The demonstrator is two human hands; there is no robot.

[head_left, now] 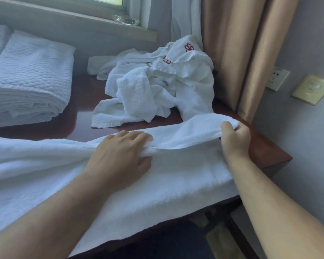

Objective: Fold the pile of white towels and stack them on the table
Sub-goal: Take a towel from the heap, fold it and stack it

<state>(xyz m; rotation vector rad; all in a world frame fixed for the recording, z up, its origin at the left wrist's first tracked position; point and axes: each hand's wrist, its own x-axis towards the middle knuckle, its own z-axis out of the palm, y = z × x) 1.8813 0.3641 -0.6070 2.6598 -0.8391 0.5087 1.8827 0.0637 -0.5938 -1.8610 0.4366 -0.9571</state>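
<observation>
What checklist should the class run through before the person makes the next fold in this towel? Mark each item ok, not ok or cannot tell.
1. Right hand pinches the towel at its far edge: ok.
2. Left hand has a grip on the same edge: ok.
3. Towel lies flat on the table: not ok, near side hangs over.
4. Unfolded pile is apart from the towel: cannot tell.
5. Folded stack is out of the way: ok.
</observation>
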